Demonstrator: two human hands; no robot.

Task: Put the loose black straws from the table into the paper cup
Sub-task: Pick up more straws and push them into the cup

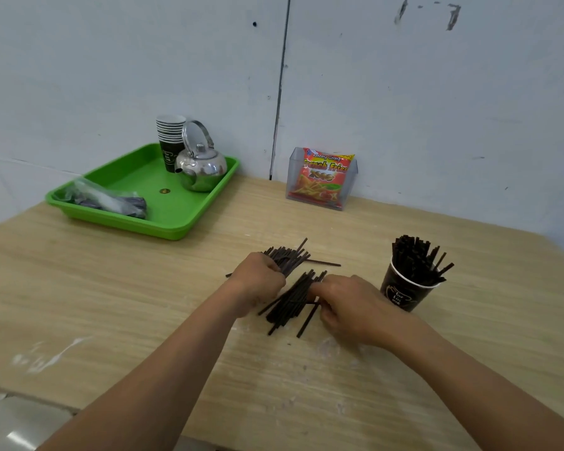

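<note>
On the desk (144,304), the left hand (258,281) grips a bunch of straws (292,302); the right hand (349,307) pinches another bunch (the straw-filled cup (404,291) stands near).

We count two hands, a left hand (258,278) and a right hand (349,307), and one table (111,288). The loose black straws (293,301) lie in two rough bundles, too many to number. One paper cup (404,291) of straws stands on the right. Far left, one green tray (176,216) bears one kettle (202,167), one plastic bag (108,200) and one stack of cups (170,138), roughly nine. One snack packet (323,177) sits in one clear holder (351,190).
</note>
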